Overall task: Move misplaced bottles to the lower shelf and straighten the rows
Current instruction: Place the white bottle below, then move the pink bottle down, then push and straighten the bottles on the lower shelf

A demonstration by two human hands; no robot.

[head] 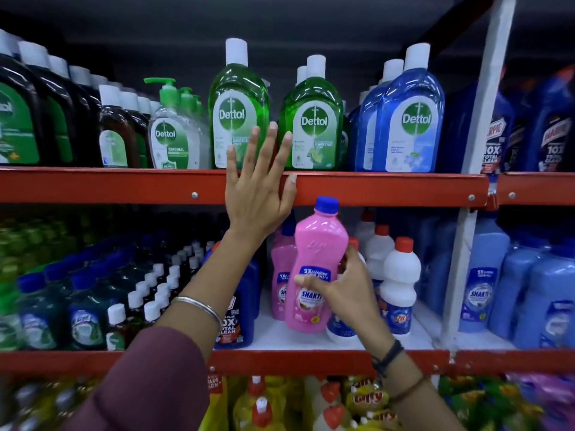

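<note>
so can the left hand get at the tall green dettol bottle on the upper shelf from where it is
Probably yes: the left hand is open, its fingers already spread across the front of the green Dettol bottle, with nothing between them.

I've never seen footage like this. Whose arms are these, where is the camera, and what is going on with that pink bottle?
There is no machine here: a person wears a camera on the head, so the one picture looks forward and down along their own arms at shop shelves. The left hand lies open and flat against the red shelf edge, in front of green Dettol bottles on the upper shelf. The right hand grips a pink Shakti bottle with a blue cap, held tilted at the lower shelf. Beside it stand another pink bottle and white bottles with red caps.
</note>
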